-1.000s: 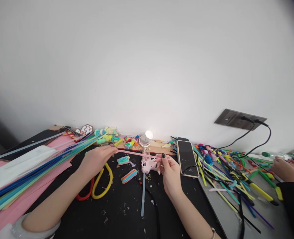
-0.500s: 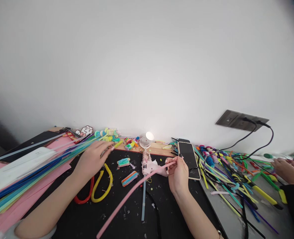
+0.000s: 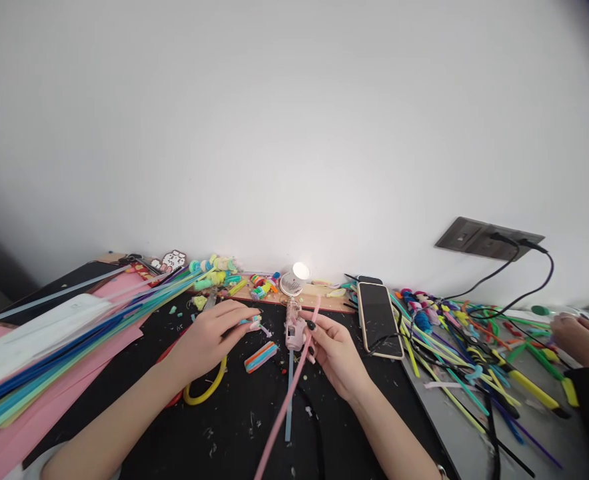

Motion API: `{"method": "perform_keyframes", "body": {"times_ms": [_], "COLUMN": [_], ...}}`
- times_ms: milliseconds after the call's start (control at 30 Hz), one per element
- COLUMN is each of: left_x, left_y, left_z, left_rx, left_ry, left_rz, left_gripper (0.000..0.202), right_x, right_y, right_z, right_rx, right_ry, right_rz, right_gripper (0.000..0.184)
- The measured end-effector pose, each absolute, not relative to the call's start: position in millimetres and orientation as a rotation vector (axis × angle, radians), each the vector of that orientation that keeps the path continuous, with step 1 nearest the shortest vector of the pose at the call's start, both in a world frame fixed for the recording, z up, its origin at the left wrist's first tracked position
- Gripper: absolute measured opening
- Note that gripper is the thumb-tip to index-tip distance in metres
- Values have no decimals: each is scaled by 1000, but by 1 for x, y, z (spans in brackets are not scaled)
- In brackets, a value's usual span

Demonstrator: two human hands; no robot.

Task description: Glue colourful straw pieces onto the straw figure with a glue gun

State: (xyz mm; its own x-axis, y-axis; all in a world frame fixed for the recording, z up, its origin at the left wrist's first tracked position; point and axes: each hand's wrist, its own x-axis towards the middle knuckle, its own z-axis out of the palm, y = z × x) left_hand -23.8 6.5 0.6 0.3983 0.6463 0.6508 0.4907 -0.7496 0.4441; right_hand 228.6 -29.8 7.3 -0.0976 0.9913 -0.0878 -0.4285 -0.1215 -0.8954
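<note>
My right hand (image 3: 337, 353) is closed on a long pink pipe cleaner (image 3: 287, 400), which slants down to the bottom edge. Its fingers are also against the pale pink glue gun (image 3: 293, 333), covering the handle. A translucent glue stick (image 3: 289, 407) sticks out of the gun's back. My left hand (image 3: 217, 340) has its thumb and fingertips around a small teal bundle of pipe cleaner pieces (image 3: 252, 323), largely covered by the fingers. Just below lies an orange, blue and white bundle (image 3: 260, 357). Under the left hand are yellow-handled (image 3: 207, 397) and red loops, partly hidden.
Long pipe cleaners (image 3: 74, 347) and pink sheets lie at the left. A lit lamp (image 3: 300, 272) stands by the wall. Right of it are a phone (image 3: 378, 313), cables, loose pipe cleaners and yellow-black pliers (image 3: 529, 387). Another person's hand (image 3: 582, 340) is at far right.
My left hand has moved right and down from beside the small yellow bundle to the teal one. My right hand has shifted left to the glue gun, swinging the pink pipe cleaner steeper.
</note>
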Motion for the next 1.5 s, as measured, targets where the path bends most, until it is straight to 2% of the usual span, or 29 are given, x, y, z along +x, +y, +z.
{"method": "perform_keyframes", "body": {"times_ms": [200,433,667,900,1067,1133,1233,1367,1500], "left_x": [-3,17,21,12,-4,-9,-12,-11,-8], "left_y": [-7,-13,-13,-9,9,15,19,16,12], "left_z": [10,5,7,10,-8,-17,-25,-21,-12], "left_rx": [2098,1494,1124,1312,1932,2184,2373,2289,1843], "left_ry": [1035,1006,949,1061,1401,1459,1460,1459,1472], "left_rz": [1112,996,1114,1151,1192,1109,891,902,1088], "left_gripper": [23,23,31,35,29,30,20,17,25], "right_x": [224,214,216,212,223,233,247,260,261], "right_y": [-36,-45,-42,-45,-33,-28,-22,-20,-23], "right_z": [5,4,4,11,10,9,9,13,19], "right_rx": [-834,-796,-746,-820,-914,-1029,-1270,-1681,-2059], "right_ry": [-903,-1006,-938,-959,-840,-845,-1056,-1438,-1700], "right_rz": [1689,1863,1781,1472,1253,1113,849,470,193], "right_gripper": [39,27,39,22,26,29,32,32,30]}}
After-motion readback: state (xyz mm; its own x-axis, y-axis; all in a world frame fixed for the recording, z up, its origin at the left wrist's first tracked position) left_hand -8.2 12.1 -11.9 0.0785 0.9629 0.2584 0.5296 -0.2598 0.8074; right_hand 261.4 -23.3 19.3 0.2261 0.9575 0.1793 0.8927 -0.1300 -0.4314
